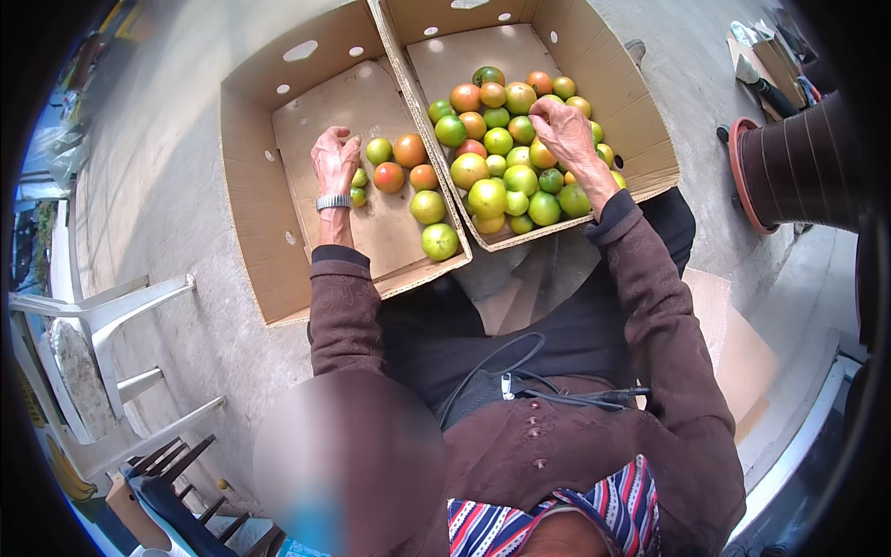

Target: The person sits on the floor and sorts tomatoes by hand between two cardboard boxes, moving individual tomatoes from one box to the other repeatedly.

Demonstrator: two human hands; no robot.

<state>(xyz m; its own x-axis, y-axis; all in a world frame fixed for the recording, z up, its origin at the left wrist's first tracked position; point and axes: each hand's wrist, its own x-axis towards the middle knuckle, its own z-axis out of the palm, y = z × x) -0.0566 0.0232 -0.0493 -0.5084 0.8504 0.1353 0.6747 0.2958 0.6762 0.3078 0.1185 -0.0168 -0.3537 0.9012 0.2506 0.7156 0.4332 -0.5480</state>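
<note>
Two open cardboard boxes stand side by side before me. In the left cardboard box (268, 264) lie several tomatoes, among them an orange-red tomato (388, 178) and a green tomato (439, 241). My left hand (335, 161) is over this box, beside two small green tomatoes (358, 188); its fingers are curled, and whether they hold anything is hidden. The right cardboard box (630, 97) holds many green, yellowish and orange tomatoes (520, 179) in a heap. My right hand (564, 132) is above the heap's right side, fingertips bent close to the tomatoes; its grip cannot be made out.
At the left is a white plastic chair (104, 306) on the concrete floor (174, 230). A dark ribbed object with a reddish rim (748, 174) stands at the right. Flat cardboard (731, 334) lies on the floor by my right side. A black cable (592, 397) crosses my lap.
</note>
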